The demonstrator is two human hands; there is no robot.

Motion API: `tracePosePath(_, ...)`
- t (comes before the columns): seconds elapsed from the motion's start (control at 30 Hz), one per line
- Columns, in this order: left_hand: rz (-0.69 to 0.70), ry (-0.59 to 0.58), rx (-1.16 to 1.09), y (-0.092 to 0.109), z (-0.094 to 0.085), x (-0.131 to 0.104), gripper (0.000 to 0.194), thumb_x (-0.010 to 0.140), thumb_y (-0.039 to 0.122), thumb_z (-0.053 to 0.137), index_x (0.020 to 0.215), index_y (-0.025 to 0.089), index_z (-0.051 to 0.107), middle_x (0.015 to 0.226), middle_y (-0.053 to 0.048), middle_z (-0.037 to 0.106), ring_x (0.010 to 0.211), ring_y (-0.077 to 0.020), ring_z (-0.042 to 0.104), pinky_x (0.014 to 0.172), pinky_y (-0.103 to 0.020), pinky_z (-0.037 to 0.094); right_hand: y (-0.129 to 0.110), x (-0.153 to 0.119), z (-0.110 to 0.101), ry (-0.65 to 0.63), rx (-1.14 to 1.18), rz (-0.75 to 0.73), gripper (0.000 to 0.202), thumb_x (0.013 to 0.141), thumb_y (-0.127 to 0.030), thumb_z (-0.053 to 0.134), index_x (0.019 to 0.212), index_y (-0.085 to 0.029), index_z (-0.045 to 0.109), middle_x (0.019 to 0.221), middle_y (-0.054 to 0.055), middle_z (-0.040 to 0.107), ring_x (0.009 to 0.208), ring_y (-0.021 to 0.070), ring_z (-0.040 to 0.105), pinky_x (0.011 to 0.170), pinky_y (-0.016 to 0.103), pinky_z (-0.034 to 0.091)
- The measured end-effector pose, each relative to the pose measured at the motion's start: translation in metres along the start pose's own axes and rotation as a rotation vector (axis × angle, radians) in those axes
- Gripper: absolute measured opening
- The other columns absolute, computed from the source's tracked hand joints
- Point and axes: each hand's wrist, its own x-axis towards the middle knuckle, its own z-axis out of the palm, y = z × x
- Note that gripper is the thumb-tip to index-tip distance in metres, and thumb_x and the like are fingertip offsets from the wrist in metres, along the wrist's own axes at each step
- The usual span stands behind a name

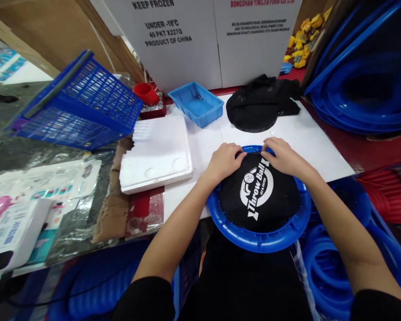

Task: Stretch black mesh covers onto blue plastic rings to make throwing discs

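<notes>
A round blue plastic ring (259, 241) lies tilted at the near edge of the white work surface. Black mesh fabric (284, 196) with a white "Throw Ball" print fills its inside, its far edge gathered at the rim. My left hand (224, 161) pinches the fabric at the far left part of the rim. Opposite it, my right hand (282, 156) closes its fingers on the mesh and rim at the far right. A short stretch of blue rim shows between the two hands. Beyond them rests a pile of black mesh pieces (254, 107).
A light blue tray (200, 109) stands behind, with a white foam block (157, 156) to its left. A blue basket (87, 102) leans farther left. Stacked blue rings (367, 89) fill the right; more rings (327, 267) lie below. A large white carton (200, 58) stands at the back.
</notes>
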Motion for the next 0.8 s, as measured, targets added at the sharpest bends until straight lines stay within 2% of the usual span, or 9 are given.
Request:
tracePosePath(0.1,-0.113,0.045,0.089,0.000,-0.005,-0.001,0.032,0.107,0.040,0.051,0.102,0.018,0.074,0.109,-0.017,0.076,0.101,-0.0338,0.067,0.086,-0.045,0.053,-0.008,-0.043,-0.010,0.036,-0.273,0.074,0.021,0.104,-0.036,0.053,0.109,-0.020,0.065,0.147,0.021,0.060,0.141,0.0429,0.051,0.115,0.063,0.045)
tracePosePath(0.2,-0.207,0.033,0.125,-0.002,-0.011,-0.004,0.034,0.106,0.042,0.051,0.092,0.018,0.072,0.088,-0.015,0.073,0.084,-0.0319,0.068,0.080,-0.044,0.052,-0.001,-0.076,-0.015,0.015,-0.401,0.173,0.032,0.106,-0.044,0.050,0.116,-0.017,0.065,0.156,0.026,0.053,0.146,0.0480,0.046,0.112,0.066,0.048)
tracePosePath(0.27,-0.223,0.002,0.113,-0.006,-0.016,-0.007,0.040,0.106,0.045,0.051,0.081,0.020,0.069,0.077,-0.013,0.070,0.078,-0.0306,0.068,0.077,-0.043,0.051,0.011,-0.088,-0.015,-0.019,-0.430,0.228,0.040,0.106,-0.051,0.048,0.120,-0.017,0.066,0.164,0.026,0.046,0.145,0.0513,0.047,0.108,0.069,0.050)
tracePosePath(0.33,-0.216,0.026,0.107,-0.010,-0.020,-0.009,0.042,0.105,0.046,0.053,0.075,0.021,0.067,0.074,-0.012,0.069,0.076,-0.0296,0.067,0.077,-0.042,0.051,0.023,-0.093,-0.014,-0.047,-0.443,0.251,0.045,0.105,-0.055,0.050,0.125,-0.017,0.066,0.172,0.024,0.037,0.141,0.0526,0.051,0.105,0.070,0.051)
tracePosePath(0.4,-0.182,0.108,0.110,-0.013,-0.022,-0.009,0.034,0.104,0.044,0.056,0.082,0.021,0.069,0.080,-0.011,0.071,0.080,-0.0292,0.068,0.079,-0.042,0.052,0.031,-0.093,-0.012,-0.059,-0.464,0.240,0.045,0.104,-0.054,0.054,0.129,-0.018,0.066,0.176,0.022,0.031,0.138,0.0522,0.054,0.106,0.071,0.050)
tracePosePath(0.5,-0.046,0.193,0.050,-0.017,-0.022,-0.005,0.022,0.104,0.037,0.057,0.103,0.021,0.073,0.104,-0.012,0.074,0.096,-0.0285,0.070,0.088,-0.041,0.054,0.031,-0.093,-0.010,-0.065,-0.482,0.212,0.043,0.102,-0.052,0.059,0.131,-0.020,0.065,0.175,0.022,0.032,0.137,0.0514,0.056,0.107,0.070,0.050)
tracePosePath(0.6,0.070,0.161,-0.033,-0.020,-0.016,0.000,0.024,0.104,0.033,0.057,0.115,0.020,0.074,0.120,-0.012,0.072,0.111,-0.0272,0.069,0.100,-0.040,0.054,0.021,-0.098,-0.011,-0.084,-0.485,0.191,0.041,0.100,-0.051,0.063,0.128,-0.021,0.065,0.173,0.023,0.036,0.134,0.0505,0.059,0.106,0.069,0.051)
tracePosePath(0.8,0.059,0.079,0.018,-0.017,-0.005,0.001,0.029,0.107,0.032,0.053,0.115,0.017,0.076,0.115,-0.012,0.075,0.111,-0.0286,0.069,0.103,-0.043,0.053,-0.004,-0.117,-0.018,-0.166,-0.553,0.213,0.047,0.097,-0.060,0.067,0.125,-0.023,0.064,0.171,0.024,0.039,0.123,0.0495,0.065,0.090,0.066,0.059)
